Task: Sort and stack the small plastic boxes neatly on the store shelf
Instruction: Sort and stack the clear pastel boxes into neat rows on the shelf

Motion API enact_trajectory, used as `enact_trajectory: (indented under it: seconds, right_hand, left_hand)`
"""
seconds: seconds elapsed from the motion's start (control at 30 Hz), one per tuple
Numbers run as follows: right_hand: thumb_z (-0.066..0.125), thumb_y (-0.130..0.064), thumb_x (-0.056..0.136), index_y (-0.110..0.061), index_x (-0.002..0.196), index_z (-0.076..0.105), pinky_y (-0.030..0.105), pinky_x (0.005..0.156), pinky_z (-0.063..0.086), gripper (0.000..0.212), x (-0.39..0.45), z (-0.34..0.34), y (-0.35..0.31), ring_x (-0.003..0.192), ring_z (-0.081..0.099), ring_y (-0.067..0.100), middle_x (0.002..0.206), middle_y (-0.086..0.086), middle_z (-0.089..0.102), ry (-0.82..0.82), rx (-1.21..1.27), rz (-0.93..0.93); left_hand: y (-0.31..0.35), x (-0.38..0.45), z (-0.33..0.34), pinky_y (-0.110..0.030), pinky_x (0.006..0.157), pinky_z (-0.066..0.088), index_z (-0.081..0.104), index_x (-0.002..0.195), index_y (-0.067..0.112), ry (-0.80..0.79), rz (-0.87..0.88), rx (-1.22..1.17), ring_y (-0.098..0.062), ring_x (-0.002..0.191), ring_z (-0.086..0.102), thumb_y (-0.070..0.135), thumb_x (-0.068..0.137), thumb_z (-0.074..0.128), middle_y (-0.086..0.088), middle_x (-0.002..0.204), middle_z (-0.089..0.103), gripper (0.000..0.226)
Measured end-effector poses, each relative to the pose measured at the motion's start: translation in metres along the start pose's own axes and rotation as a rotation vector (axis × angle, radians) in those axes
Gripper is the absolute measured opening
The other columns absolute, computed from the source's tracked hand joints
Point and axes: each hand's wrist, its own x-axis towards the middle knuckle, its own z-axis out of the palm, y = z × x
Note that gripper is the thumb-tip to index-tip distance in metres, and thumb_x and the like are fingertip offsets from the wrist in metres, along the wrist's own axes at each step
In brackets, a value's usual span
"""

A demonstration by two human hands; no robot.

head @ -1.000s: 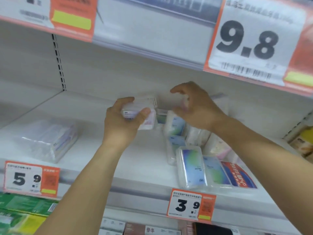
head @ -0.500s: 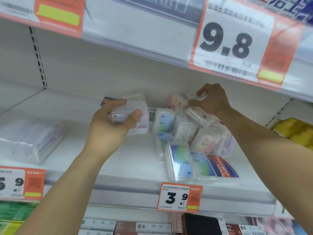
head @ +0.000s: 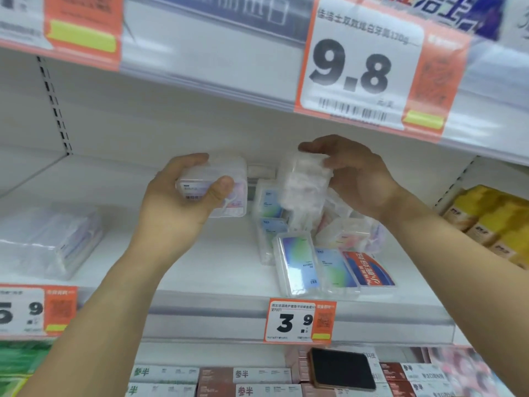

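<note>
Clearly the gathering step is in hand: both hands hold boxes lifted clear of the shelf [head: 200,270], and the loose ones are not yet stacked. The left hand [head: 177,207] curls round a clear plastic box [head: 220,187], thumb pressed on its front face and fingers wrapped over the top; it may be more than one box held together, I cannot tell. The right hand [head: 355,179] pinches a second clear box [head: 307,190] by its upper end, so it hangs tilted and blurred between the two hands. Below and just beside the right hand lies the jumbled heap of boxes [head: 337,236], some flat, some leaning. In front of that heap, nearer the person, a few flat boxes [head: 300,262] lie side by side. The next move, I judge, calls for bringing the hanging box level and squaring it against the held one before setting them down.
</note>
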Motion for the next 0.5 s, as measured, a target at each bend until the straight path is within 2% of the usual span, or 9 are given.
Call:
enact_trajectory:
  seconds: [0.07,0.1,0.2,0.27,0.33,0.37,0.4,0.5]
  right_hand:
    - [0.075,-0.010,0.057,-0.020,0.090,0.075,0.036,0.089,0.051,0.035,0.000,0.017,0.001,0.111,0.064,0.024,0.113,0.005,0.070,-0.056,-0.193,-0.032]
    - [0.081,-0.012,0.058,-0.020,0.097,0.073,0.037,0.094,0.053,0.040,0.000,0.027,0.002,0.113,0.064,0.021,0.115,0.002,0.070,-0.068,-0.325,-0.060]
    - [0.090,-0.036,0.059,-0.024,0.102,0.070,0.039,0.092,0.056,0.049,0.005,0.070,0.010,0.103,0.068,0.015,0.109,-0.005,0.071,-0.025,-0.546,-0.092]
    - [0.091,-0.042,0.052,-0.023,0.096,0.072,0.042,0.088,0.057,0.052,0.010,0.102,0.021,0.094,0.069,0.023,0.104,0.005,0.072,0.020,-0.505,-0.067]
    - [0.094,-0.034,0.050,-0.021,0.093,0.072,0.039,0.084,0.056,0.049,0.019,0.133,0.036,0.087,0.068,0.027,0.103,0.013,0.072,-0.001,-0.419,-0.040]
    - [0.095,-0.027,0.054,-0.020,0.094,0.073,0.035,0.082,0.054,0.047,0.023,0.149,0.043,0.085,0.066,0.022,0.103,0.012,0.072,-0.023,-0.382,-0.028]
    - [0.094,-0.021,0.058,-0.019,0.098,0.072,0.030,0.082,0.052,0.046,0.026,0.165,0.049,0.088,0.065,0.017,0.104,0.007,0.072,-0.044,-0.345,-0.013]
    - [0.089,-0.018,0.068,-0.023,0.114,0.066,0.023,0.098,0.048,0.052,0.026,0.208,0.062,0.114,0.059,0.012,0.123,-0.005,0.065,-0.174,-0.332,0.039]
  left_hand:
    - [0.003,0.001,-0.014,0.007,0.074,0.032,0.058,0.123,0.035,0.046,0.075,0.098,0.000,0.105,0.051,0.049,0.078,0.074,0.009,0.125,0.058,0.049]
    - [0.005,0.001,-0.023,0.008,0.075,0.030,0.057,0.125,0.035,0.069,0.110,0.136,0.003,0.103,0.048,0.046,0.080,0.074,0.009,0.126,0.057,0.049]
    - [0.005,0.003,-0.057,0.009,0.076,0.028,0.053,0.132,0.032,0.130,0.144,0.198,0.011,0.102,0.044,0.036,0.086,0.069,0.018,0.124,0.055,0.049]
    - [0.001,0.005,-0.082,0.009,0.077,0.028,0.053,0.133,0.027,0.198,0.146,0.215,0.014,0.100,0.043,0.030,0.088,0.068,0.017,0.120,0.054,0.048]
    - [-0.004,0.007,-0.104,0.007,0.077,0.030,0.053,0.133,0.024,0.281,0.120,0.265,0.013,0.099,0.044,0.030,0.087,0.069,0.014,0.120,0.054,0.049]
    - [-0.008,0.008,-0.114,0.003,0.077,0.032,0.054,0.133,0.023,0.327,0.099,0.307,0.010,0.099,0.046,0.035,0.086,0.069,0.012,0.120,0.056,0.050]
    - [-0.011,0.008,-0.122,-0.002,0.078,0.034,0.055,0.132,0.023,0.372,0.074,0.345,0.006,0.100,0.048,0.040,0.086,0.069,0.010,0.121,0.058,0.051]
    - [-0.021,0.007,-0.144,-0.019,0.085,0.040,0.056,0.129,0.021,0.421,-0.003,0.413,-0.011,0.109,0.057,0.049,0.084,0.067,0.000,0.126,0.062,0.055]
